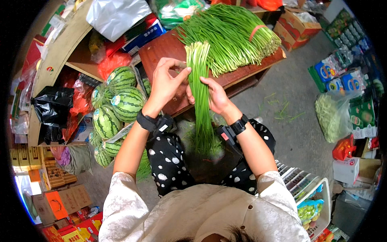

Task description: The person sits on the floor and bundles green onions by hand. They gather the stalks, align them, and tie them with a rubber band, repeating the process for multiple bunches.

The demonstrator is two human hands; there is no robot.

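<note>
My right hand grips a bunch of garlic chives about its middle, with the thumb in front and fingertips showing on the far side. The pale cut ends point away from me, and the green tips hang down between my knees. At the bunch's left edge, near the cut ends, my left hand has its thumb and forefinger brought close together. Whether a stalk is pinched there cannot be made out. Beyond both hands, a large pile of garlic chives lies on a reddish-brown wooden table, partly bound by a pink band.
Netted watermelons are stacked by my left forearm, beside a wooden shelf with plastic bags. A white plastic basket holding bagged fruit stands behind my right elbow. Loose green scraps lie on the floor. Packaged goods line the right side.
</note>
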